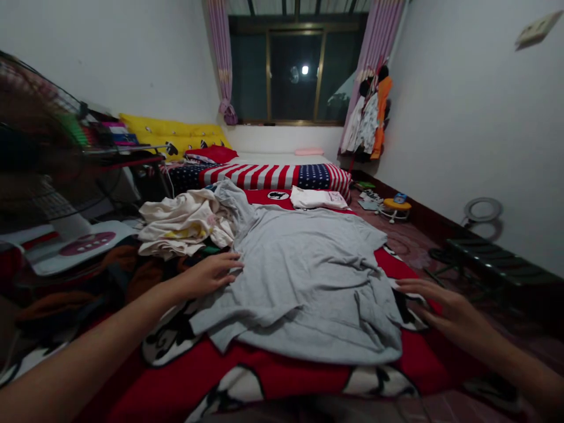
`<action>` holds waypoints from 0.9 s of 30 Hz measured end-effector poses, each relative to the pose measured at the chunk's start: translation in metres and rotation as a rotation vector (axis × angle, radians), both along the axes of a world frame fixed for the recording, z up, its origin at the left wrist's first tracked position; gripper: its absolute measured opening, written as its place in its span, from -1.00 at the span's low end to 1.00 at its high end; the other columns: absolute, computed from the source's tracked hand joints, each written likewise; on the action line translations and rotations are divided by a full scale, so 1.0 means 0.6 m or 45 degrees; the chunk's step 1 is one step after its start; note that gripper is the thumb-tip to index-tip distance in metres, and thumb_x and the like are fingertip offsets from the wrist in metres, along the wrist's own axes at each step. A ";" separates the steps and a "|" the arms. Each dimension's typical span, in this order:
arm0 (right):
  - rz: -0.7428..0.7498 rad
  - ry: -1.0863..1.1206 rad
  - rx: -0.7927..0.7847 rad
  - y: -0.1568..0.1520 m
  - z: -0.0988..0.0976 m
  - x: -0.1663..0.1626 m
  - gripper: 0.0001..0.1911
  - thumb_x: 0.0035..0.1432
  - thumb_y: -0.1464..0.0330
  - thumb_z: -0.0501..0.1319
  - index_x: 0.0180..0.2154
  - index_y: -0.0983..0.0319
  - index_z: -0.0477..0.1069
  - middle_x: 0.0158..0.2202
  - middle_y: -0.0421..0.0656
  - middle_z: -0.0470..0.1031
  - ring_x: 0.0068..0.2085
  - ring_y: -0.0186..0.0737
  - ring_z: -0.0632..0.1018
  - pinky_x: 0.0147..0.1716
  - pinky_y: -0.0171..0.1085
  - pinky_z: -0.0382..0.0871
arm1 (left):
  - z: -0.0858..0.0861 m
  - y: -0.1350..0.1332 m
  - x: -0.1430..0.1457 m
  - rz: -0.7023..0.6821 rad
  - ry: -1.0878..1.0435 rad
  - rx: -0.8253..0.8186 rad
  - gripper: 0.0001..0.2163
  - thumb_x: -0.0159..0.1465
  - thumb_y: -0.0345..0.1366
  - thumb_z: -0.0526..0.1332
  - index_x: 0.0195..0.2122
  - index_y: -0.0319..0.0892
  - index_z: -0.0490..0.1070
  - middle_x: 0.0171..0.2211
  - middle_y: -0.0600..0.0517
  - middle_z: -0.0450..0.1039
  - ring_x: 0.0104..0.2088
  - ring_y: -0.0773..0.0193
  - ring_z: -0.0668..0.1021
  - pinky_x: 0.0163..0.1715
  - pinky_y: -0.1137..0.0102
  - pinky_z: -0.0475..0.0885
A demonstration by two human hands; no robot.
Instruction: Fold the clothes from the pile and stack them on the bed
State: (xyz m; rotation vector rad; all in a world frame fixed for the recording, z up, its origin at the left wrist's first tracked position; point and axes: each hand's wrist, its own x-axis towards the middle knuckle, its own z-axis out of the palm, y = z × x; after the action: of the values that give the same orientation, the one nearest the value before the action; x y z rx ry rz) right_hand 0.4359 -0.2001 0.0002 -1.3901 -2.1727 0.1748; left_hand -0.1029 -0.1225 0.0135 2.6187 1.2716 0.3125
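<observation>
Grey shirt (308, 270): lay spread and creased on the red blanket (304, 377) before me, probably laid wide so both sides were within reach
Left hand (215, 273): fingers stretched out, pinching nothing, tips at the shirt's left side, perhaps to steady it
Right hand (445, 302): fingers loosely extended by the right edge; I could not tell whether they touched cloth
Cream clothes (180, 220): heaped against the shirt's upper left, crowding that side
White folded cloth (319, 198): lay beyond the shirt, seemingly clear of my working space
Fan (90, 238): stood farther left
</observation>
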 end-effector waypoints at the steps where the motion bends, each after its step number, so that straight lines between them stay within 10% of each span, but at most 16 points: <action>1: 0.014 0.005 -0.016 -0.011 -0.005 -0.001 -0.68 0.16 0.15 0.18 -0.11 0.11 0.52 -0.01 -0.07 0.52 0.00 -0.04 0.54 0.00 -0.15 0.44 | 0.001 -0.015 -0.005 0.000 -0.050 0.008 -0.67 0.29 -0.22 0.11 0.04 -0.16 0.44 0.14 -0.13 0.33 0.11 0.12 0.42 0.10 0.30 0.29; 9: 0.076 0.079 -0.019 -0.024 -0.048 -0.019 -0.72 0.17 0.21 0.19 -0.09 0.07 0.53 0.06 -0.04 0.45 0.08 -0.03 0.47 0.04 -0.15 0.40 | -0.005 -0.074 -0.030 0.060 -0.174 0.017 -0.77 0.27 -0.35 0.11 -0.12 -0.14 0.51 -0.16 -0.05 0.48 -0.15 0.25 0.53 -0.11 0.44 0.40; 18: 0.008 0.137 0.057 -0.029 -0.020 -0.053 -0.78 0.18 0.25 0.15 -0.34 0.14 0.56 -0.08 -0.02 0.51 -0.05 -0.09 0.54 -0.09 -0.19 0.46 | -0.022 -0.063 -0.031 0.163 -0.060 0.050 -0.84 0.24 -0.30 0.11 -0.30 -0.14 0.48 -0.25 -0.01 0.45 -0.21 0.23 0.51 -0.19 0.43 0.39; 27: -0.051 0.286 0.072 -0.058 0.000 -0.014 -0.83 0.15 0.25 0.17 -0.33 0.14 0.52 -0.06 -0.05 0.51 -0.02 -0.07 0.52 -0.01 -0.16 0.40 | 0.022 -0.075 -0.033 0.284 -0.303 -0.079 -0.79 0.26 -0.15 0.11 -0.36 -0.17 0.40 -0.39 0.03 0.48 -0.35 0.23 0.50 -0.34 0.47 0.41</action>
State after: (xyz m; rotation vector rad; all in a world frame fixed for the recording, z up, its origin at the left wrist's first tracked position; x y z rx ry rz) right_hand 0.4272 -0.2352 0.0005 -1.3143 -1.9500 0.2403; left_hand -0.1230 -0.1677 0.0270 2.3079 1.4626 0.5913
